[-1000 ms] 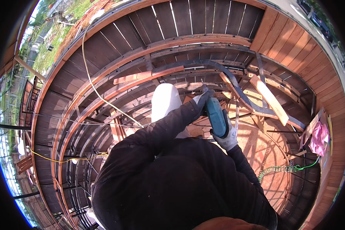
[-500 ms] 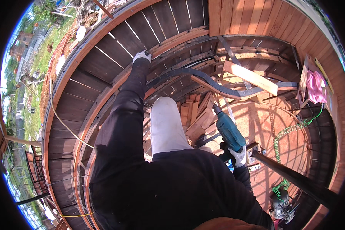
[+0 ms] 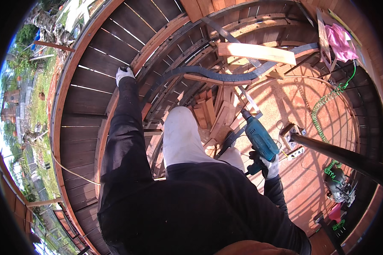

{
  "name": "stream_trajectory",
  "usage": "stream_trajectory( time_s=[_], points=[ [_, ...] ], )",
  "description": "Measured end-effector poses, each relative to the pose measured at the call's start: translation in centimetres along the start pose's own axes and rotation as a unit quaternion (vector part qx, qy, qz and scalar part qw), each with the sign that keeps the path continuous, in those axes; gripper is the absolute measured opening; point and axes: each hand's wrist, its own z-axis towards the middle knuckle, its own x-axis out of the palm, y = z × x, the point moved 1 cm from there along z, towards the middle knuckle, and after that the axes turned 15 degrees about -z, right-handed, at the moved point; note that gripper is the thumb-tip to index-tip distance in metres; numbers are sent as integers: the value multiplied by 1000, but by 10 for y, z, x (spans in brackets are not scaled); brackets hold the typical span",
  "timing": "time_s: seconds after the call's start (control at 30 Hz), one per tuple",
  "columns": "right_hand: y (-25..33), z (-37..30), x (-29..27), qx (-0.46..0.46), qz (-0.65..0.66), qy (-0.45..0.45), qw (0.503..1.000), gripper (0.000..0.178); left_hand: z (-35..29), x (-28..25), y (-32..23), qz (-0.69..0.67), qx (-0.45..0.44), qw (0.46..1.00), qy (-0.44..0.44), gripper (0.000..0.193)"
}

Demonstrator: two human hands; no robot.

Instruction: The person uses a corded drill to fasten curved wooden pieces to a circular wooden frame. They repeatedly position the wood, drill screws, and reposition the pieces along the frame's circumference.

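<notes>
My right hand (image 3: pixel 270 165), in a white glove with dark fingers, is wrapped around the handle of a teal power drill (image 3: pixel 261 138). The drill's dark chuck points up and to the left, away from my body, and touches nothing that I can see. My left arm stretches far forward. At its end my left hand (image 3: pixel 125 75), gloved the same way, has its fingers curled on a curved wooden rail (image 3: pixel 148 50) that runs along the slatted dark wall. My raised leg in white trousers shows between the two arms.
A loose plank (image 3: pixel 257 53) lies across the curved framing ahead, above a bent dark strip (image 3: pixel 225 76). Wood offcuts (image 3: pixel 206 110) are piled below. A dark pole (image 3: pixel 340 155) crosses at right, near a green coiled hose (image 3: pixel 317 112) and a compressor-like machine (image 3: pixel 338 189).
The view has shifted, and the framing sits further left and higher. My left hand appears further left and a little lower on the rail. The drill stays in my right hand.
</notes>
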Motion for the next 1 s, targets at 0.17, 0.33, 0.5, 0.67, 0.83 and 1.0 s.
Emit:
stream_trajectory(
  time_s=[0.17,0.33,0.5,0.67,0.83,1.0],
  points=[
    [-25,5,7,-41,-176,-59,982,61,-2,-4,46,-292,21,952,-87,22],
    [-37,14,36,-4,-1,0,1000,67,-70,-34,-28,-645,-26,762,61,12],
    [-66,8,70,-67,-66,-93,991,69,-149,-45,-100,-704,-94,669,219,13],
    [-62,-8,113,-66,-83,-109,988,76,-198,-1,-105,-690,-152,591,389,18],
    [-57,-10,146,-80,-90,-105,987,91,-250,51,-89,-679,-284,493,463,25],
    [-42,-8,173,-104,-110,-104,983,94,-265,73,-88,-638,-367,402,545,27]
  ],
)
